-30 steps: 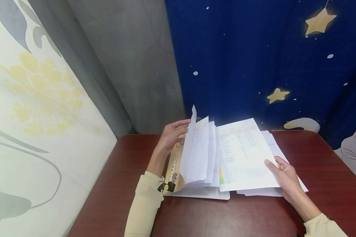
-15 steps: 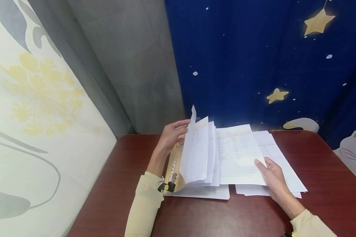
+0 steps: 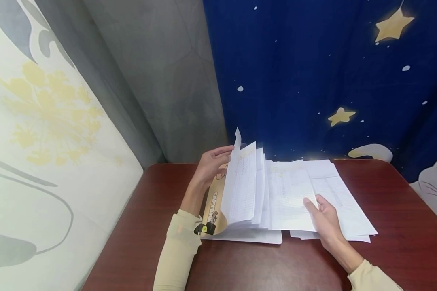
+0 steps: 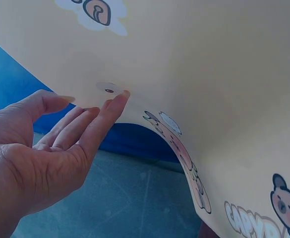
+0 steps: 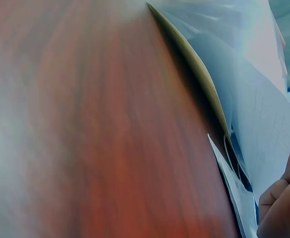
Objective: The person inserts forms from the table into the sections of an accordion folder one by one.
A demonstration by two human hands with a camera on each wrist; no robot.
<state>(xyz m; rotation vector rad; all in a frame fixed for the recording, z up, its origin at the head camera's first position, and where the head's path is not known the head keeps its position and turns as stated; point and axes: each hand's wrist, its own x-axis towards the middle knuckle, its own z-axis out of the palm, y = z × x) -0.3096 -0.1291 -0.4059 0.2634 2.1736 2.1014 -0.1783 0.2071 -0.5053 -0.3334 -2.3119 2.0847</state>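
Note:
A tan folder with cartoon print and lettering (image 3: 215,198) stands partly raised on the table, with white sheets (image 3: 242,186) fanned out inside it. My left hand (image 3: 208,166) props its cover up from the outside. In the left wrist view, fairly straight fingers of that hand (image 4: 60,144) touch the cover (image 4: 184,74) near a round snap button (image 4: 109,89). With my right hand (image 3: 326,220) I pinch the right edge of a printed sheet (image 3: 291,190), whose left side slips in by the folder's pages. The right wrist view catches only part of this hand (image 5: 286,203).
More loose printed sheets (image 3: 344,202) lie on the dark red wooden table (image 3: 247,266), right of the folder. Behind the table hang a grey curtain (image 3: 160,81) and a blue star-patterned curtain (image 3: 295,72). A pale patterned curtain (image 3: 51,133) runs along the left.
My right hand has moved left with the printed sheet, bringing it closer to the folder and uncovering more of the loose sheets. The left hand and the raised cover stay in place.

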